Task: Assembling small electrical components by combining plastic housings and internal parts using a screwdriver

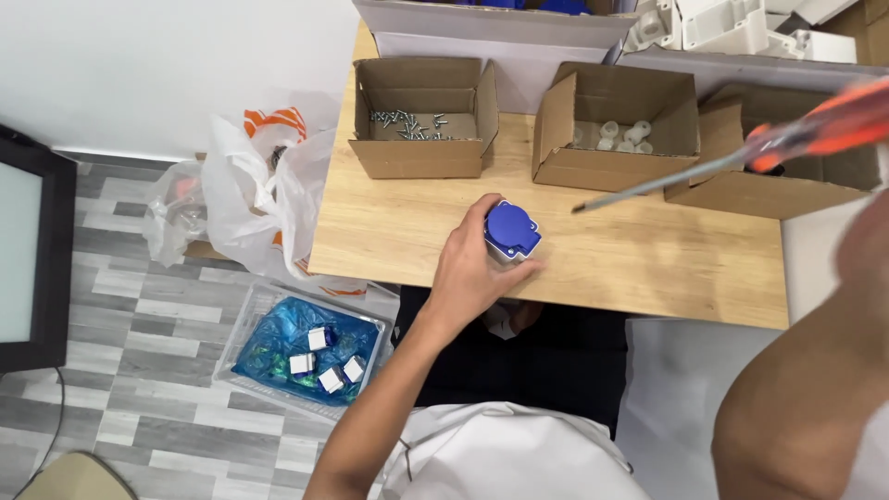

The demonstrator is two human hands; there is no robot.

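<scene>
My left hand rests on the light wooden table and grips a small socket with a round blue cap, holding it upright near the front edge. A screwdriver with an orange handle hangs above the table at the upper right, its metal tip pointing left and stopping a short way right of the socket. My right arm rises blurred along the right edge. My right hand is mostly cut off there, at the handle end of the screwdriver.
Three open cardboard boxes stand at the back: one with screws, one with white plastic parts, one further right. Plastic bags hang left of the table. On the floor is a bin lined with blue plastic, holding small sockets.
</scene>
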